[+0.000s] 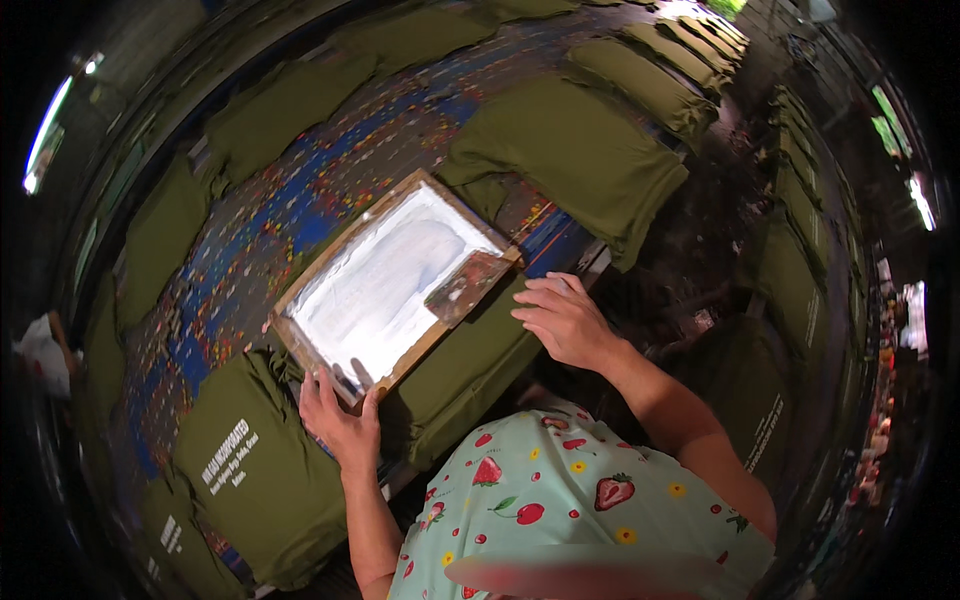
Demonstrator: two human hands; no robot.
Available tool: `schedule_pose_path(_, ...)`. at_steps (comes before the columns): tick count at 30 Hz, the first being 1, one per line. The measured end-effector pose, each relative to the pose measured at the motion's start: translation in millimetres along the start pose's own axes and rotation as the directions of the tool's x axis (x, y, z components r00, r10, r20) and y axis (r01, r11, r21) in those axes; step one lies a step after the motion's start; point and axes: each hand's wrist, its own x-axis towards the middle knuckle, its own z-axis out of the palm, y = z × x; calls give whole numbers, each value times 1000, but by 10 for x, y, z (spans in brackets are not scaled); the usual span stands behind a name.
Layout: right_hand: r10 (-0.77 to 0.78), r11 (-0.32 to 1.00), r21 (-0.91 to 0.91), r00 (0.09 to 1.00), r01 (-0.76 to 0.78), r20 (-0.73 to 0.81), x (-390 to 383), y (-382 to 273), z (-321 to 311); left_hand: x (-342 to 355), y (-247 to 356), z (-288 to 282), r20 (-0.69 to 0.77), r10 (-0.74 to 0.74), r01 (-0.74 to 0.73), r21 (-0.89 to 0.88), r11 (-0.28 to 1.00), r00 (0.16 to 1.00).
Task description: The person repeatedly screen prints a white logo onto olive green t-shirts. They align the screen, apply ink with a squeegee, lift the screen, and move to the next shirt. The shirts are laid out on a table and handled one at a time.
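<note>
A wooden-edged screen printing frame, its inside coated with white ink, lies tilted across an olive-green shirt on the long table. My left hand grips the frame's near left corner, thumb and fingers at the wood. Beside the frame's right end, my right hand hovers over the shirt with its fingers apart and nothing in them. A brown, paint-stained flat piece is inside the frame at its right end; whether it is loose cannot be made out. The frame hides much of the shirt below.
Left of the frame lies an olive shirt with white print. Another olive shirt is spread beyond it to the right. Several more line the paint-spattered table. Across the dark gap at right stands another row of shirts.
</note>
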Motion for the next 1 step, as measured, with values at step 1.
schedule_pose_path(1, -14, 1000, -14, 999, 13, -51, -146, 92, -30, -7, 30, 20, -29, 41, -41, -8, 999, 999)
